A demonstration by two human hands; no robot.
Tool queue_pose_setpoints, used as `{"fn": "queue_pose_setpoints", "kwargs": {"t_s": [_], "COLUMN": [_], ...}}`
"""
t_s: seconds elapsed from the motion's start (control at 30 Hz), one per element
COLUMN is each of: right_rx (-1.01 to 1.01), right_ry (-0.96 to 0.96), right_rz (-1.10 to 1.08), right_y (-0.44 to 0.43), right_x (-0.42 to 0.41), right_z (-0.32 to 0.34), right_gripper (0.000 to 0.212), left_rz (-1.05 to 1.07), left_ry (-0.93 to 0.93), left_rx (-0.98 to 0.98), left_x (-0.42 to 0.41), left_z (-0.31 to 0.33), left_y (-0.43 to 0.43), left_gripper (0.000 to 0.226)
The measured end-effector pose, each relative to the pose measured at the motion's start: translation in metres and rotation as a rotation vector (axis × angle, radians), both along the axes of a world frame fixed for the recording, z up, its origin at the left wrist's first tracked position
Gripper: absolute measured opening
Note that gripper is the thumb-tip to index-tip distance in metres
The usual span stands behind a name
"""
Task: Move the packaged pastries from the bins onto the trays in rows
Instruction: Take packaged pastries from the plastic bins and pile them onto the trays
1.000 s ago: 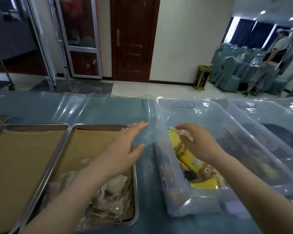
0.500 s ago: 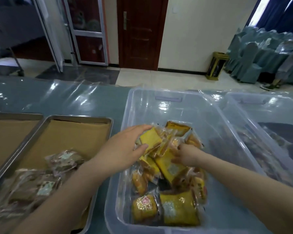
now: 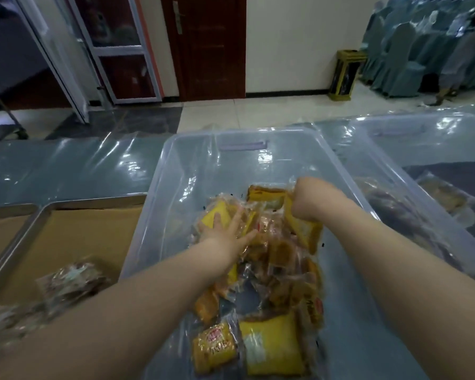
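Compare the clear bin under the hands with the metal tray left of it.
The clear bin is deep, see-through plastic holding a heap of yellow packs; the metal tray is shallow, paper-lined steel with a few clear-wrapped packs at its near end. Both hands work in the bin, none over the tray. Both sit on the plastic-covered table.

Both hands (image 3: 225, 229) in clear bin (image 3: 159, 193) w/ yellow pastry packs (image 3: 272, 344)

Cream wall (image 3: 299, 37), brown door (image 3: 211, 45), tiled floor (image 3: 258, 113), covered chairs (image 3: 403, 56) at right.
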State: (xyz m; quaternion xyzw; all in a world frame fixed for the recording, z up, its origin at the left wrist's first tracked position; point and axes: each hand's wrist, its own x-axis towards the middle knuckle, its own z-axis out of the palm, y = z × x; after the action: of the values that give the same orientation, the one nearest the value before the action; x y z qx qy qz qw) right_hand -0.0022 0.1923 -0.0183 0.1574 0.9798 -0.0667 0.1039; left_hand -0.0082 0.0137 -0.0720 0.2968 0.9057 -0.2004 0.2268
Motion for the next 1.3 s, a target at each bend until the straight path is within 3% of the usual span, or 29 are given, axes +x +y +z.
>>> {"fn": "queue_pose_setpoints", "kwargs": {"t_s": [0.17,0.37,0.53,0.63,0.8,1.03,1.2,1.3], "right_rx": [-0.011,-0.015,0.077,0.139,0.18,0.145,0.077,0.085], "right_ry": [-0.056,-0.025,0.168,0.243,0.161,0.044,0.106,0.139], "right_rz": [0.036,0.016,0.018,0.075,0.184,0.221,0.076,0.049], "right_y": [-0.001,-0.004,-0.01,-0.014,-0.006,-0.003,-0.003,-0.007], "right_x": [0.0,0.001,0.0,-0.008,-0.034,-0.074,-0.074,-0.075], "right_z": [-0.009,-0.012,-0.022,-0.032,-0.047,-0.073,-0.089,-0.078], "right_gripper": [0.007,0.023,0.027,0.025,0.029,0.031,0.007,0.018], "left_rz": [0.082,0.053,0.015,0.031,-0.01,0.093,-0.024,-0.001], "left_ry": [0.098,0.161,0.24,0.237,0.249,0.158,0.22,0.233], "left_rx": [0.136,0.212,0.192,0.196,0.2,0.158,0.187,0.239], "left_x": [0.006,-0.007,-0.013,-0.015,-0.012,-0.014,-0.019,-0.021], "left_z": [-0.026,-0.027,-0.022,-0.018,-0.024,-0.046,-0.042,-0.034], "left_y": [0.006,0.005,0.004,0.002,-0.001,-0.002,0.003,0.002], "left_gripper": [0.121,0.094,0.076,0.078,0.076,0.111,0.074,0.064]}}
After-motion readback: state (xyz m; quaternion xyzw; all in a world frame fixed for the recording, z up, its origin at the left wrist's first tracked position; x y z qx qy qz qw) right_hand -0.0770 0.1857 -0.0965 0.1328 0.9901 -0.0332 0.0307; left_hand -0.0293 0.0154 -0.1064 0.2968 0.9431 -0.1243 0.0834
